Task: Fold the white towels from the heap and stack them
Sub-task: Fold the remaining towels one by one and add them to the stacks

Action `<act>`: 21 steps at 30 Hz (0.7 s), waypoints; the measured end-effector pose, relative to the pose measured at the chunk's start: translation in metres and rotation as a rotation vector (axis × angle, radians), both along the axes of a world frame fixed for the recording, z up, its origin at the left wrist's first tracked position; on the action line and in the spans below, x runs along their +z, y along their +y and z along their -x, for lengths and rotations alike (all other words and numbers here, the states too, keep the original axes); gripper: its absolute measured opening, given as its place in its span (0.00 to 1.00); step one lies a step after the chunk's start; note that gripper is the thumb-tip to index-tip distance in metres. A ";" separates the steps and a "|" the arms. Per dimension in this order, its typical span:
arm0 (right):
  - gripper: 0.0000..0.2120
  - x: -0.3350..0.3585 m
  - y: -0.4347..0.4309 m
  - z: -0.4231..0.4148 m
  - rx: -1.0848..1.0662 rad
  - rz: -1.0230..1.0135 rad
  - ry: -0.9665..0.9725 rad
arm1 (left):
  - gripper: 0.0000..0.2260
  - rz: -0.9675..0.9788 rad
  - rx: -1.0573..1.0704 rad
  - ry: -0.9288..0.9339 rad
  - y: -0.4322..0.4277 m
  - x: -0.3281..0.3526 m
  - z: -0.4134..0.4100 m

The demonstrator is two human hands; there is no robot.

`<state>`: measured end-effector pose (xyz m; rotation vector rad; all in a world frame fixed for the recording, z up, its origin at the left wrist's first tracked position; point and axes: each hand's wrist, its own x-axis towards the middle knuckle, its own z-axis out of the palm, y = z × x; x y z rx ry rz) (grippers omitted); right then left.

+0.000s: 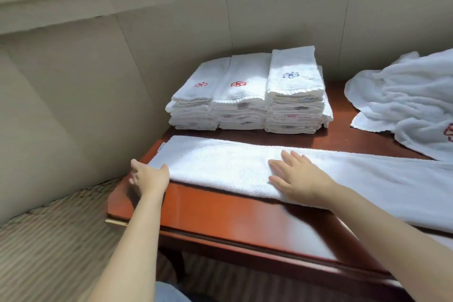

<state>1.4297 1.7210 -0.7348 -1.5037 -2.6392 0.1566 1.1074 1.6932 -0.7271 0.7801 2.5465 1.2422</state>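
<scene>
A long white towel [220, 164], folded lengthwise into a strip, lies across the reddish wooden table [220, 213]. My left hand [147, 176] is at the strip's near left corner, thumb on top of the cloth and fingers at its edge. My right hand [294, 174] lies flat on the strip's middle, fingers straight and spread. Behind it stand three side-by-side stacks of folded white towels [247, 95] with red and blue embroidered emblems. The heap of unfolded white towels [407, 103] lies at the back right.
A beige panelled wall [73, 105] runs close behind and to the left of the table. Striped carpet [49, 240] covers the floor at the lower left. The table's left edge ends just beyond my left hand.
</scene>
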 end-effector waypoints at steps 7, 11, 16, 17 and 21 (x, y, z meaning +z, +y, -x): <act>0.26 -0.008 -0.011 0.032 0.059 -0.015 -0.006 | 0.23 -0.408 0.020 -0.935 0.010 0.024 -0.023; 0.25 -0.002 -0.014 0.033 0.048 0.046 0.057 | 0.22 -0.311 -0.049 -0.907 0.016 0.024 -0.060; 0.14 0.020 -0.019 0.023 -0.107 0.416 0.801 | 0.20 -0.393 -0.100 -0.302 0.022 0.050 -0.097; 0.15 0.026 -0.019 0.017 -0.157 0.561 1.026 | 0.18 -0.440 -0.202 -0.167 0.019 0.058 -0.108; 0.28 0.049 -0.007 -0.027 -0.363 0.884 1.579 | 0.16 -0.304 -1.073 0.106 0.009 0.067 -0.158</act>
